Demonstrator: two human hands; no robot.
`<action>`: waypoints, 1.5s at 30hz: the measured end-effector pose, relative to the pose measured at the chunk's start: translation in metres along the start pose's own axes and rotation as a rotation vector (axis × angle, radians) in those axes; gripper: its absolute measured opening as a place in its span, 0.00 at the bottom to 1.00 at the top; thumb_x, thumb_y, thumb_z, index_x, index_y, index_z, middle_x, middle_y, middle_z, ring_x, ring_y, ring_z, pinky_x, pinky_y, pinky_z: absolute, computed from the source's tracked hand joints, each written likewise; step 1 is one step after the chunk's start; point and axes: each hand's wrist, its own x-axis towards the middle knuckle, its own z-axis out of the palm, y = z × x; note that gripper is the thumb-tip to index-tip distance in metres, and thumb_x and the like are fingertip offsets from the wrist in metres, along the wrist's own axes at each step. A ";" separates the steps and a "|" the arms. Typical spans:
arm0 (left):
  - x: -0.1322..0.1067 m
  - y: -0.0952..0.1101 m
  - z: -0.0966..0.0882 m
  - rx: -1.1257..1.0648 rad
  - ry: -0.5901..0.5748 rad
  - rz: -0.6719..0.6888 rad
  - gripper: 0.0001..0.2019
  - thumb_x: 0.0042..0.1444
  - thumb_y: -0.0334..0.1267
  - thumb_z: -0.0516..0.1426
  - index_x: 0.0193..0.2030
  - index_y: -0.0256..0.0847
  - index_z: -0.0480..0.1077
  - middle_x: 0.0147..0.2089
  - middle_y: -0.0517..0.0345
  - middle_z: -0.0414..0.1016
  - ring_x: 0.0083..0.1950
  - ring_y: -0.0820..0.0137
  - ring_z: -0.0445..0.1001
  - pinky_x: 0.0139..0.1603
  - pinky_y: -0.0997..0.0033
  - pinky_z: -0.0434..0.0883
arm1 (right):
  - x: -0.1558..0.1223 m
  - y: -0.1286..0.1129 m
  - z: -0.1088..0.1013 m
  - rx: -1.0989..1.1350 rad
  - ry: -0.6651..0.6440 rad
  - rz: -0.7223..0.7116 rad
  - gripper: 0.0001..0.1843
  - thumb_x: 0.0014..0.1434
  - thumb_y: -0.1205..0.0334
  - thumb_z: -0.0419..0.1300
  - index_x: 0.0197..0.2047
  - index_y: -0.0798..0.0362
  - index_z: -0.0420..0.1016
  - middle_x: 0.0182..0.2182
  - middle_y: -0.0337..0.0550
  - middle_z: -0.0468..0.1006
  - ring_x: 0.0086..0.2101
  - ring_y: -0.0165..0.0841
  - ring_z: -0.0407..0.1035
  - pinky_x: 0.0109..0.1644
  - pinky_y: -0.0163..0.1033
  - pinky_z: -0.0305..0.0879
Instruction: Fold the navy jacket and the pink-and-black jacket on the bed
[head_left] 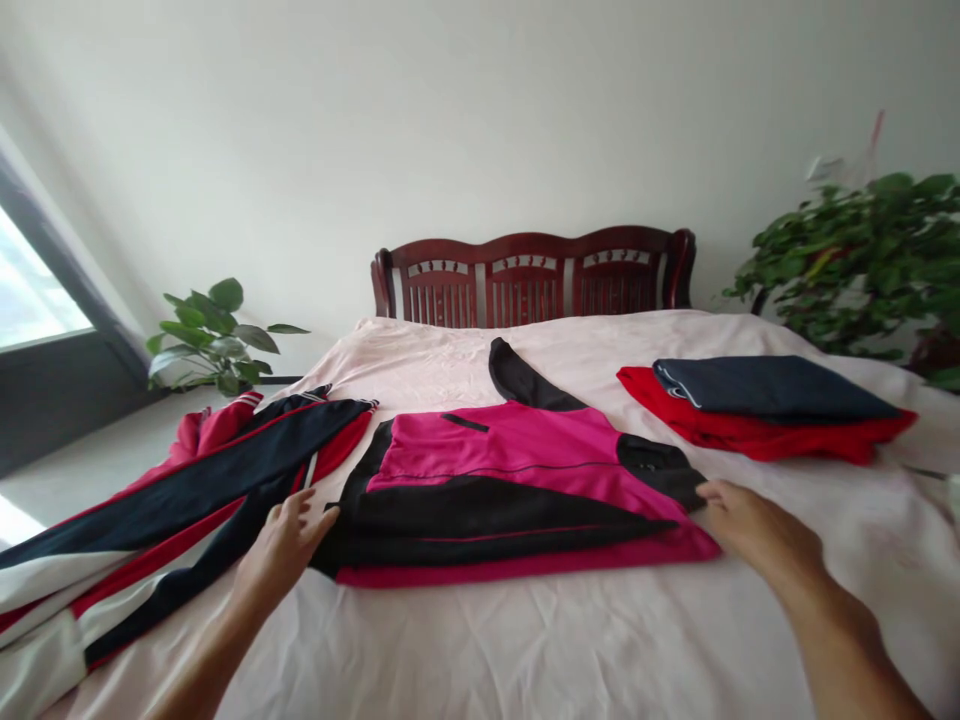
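The pink and black jacket point(517, 480) lies partly folded in the middle of the bed point(480, 640), flattened into a rough rectangle with one black sleeve reaching up toward the headboard point(532, 278). It looks light, soft and limp (probably a slick sports fabric), so it would sag if lifted at one point; the two short ends seem the best places to take hold. The left hand point(283, 545) rests at its left edge, fingers spread and loose, gripping nothing. The right hand point(746, 525) touches the right end, fingers flat and relaxed. A red, navy and white garment point(172, 500) sprawls to the left; folded red and navy clothes point(765, 405) sit at the right.
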 end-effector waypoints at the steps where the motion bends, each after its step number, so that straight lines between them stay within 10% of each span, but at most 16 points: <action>1: -0.003 0.011 0.001 0.097 0.078 0.094 0.29 0.54 0.58 0.56 0.55 0.41 0.72 0.51 0.44 0.77 0.49 0.53 0.78 0.48 0.55 0.74 | -0.006 -0.025 -0.006 -0.017 0.005 -0.039 0.14 0.55 0.61 0.56 0.42 0.46 0.80 0.44 0.51 0.82 0.40 0.48 0.77 0.44 0.49 0.69; 7: -0.027 0.095 0.049 0.183 -0.137 0.576 0.15 0.66 0.43 0.50 0.52 0.47 0.75 0.54 0.54 0.78 0.55 0.64 0.75 0.57 0.65 0.69 | -0.081 -0.217 0.027 0.300 -0.026 -0.652 0.23 0.67 0.60 0.46 0.61 0.50 0.70 0.57 0.50 0.75 0.58 0.41 0.68 0.63 0.48 0.63; 10: -0.034 0.098 0.084 0.373 -0.200 0.761 0.17 0.66 0.44 0.51 0.58 0.47 0.73 0.61 0.52 0.75 0.63 0.58 0.70 0.66 0.54 0.63 | -0.116 -0.258 0.076 0.226 -0.098 -0.849 0.27 0.68 0.58 0.48 0.68 0.52 0.62 0.67 0.49 0.64 0.67 0.41 0.54 0.70 0.51 0.51; 15: -0.030 0.053 0.093 0.588 -0.170 0.844 0.24 0.67 0.50 0.50 0.68 0.52 0.63 0.70 0.52 0.65 0.70 0.52 0.61 0.69 0.42 0.57 | -0.118 -0.214 0.126 -0.057 -0.311 -0.783 0.29 0.69 0.48 0.46 0.69 0.50 0.61 0.70 0.46 0.58 0.69 0.42 0.49 0.72 0.54 0.43; 26: -0.009 0.004 0.056 0.472 -0.216 0.617 0.23 0.68 0.50 0.47 0.67 0.53 0.65 0.71 0.57 0.64 0.72 0.60 0.58 0.71 0.54 0.57 | -0.075 -0.106 0.100 -0.315 -0.142 -0.512 0.29 0.70 0.49 0.44 0.69 0.49 0.61 0.68 0.46 0.61 0.67 0.43 0.54 0.68 0.55 0.50; 45: -0.011 0.004 0.058 0.435 -0.220 0.544 0.22 0.67 0.48 0.48 0.66 0.55 0.66 0.71 0.60 0.62 0.72 0.58 0.59 0.70 0.51 0.58 | -0.072 -0.092 0.106 -0.317 -0.017 -0.504 0.28 0.70 0.49 0.44 0.67 0.49 0.66 0.66 0.46 0.66 0.64 0.44 0.60 0.66 0.54 0.53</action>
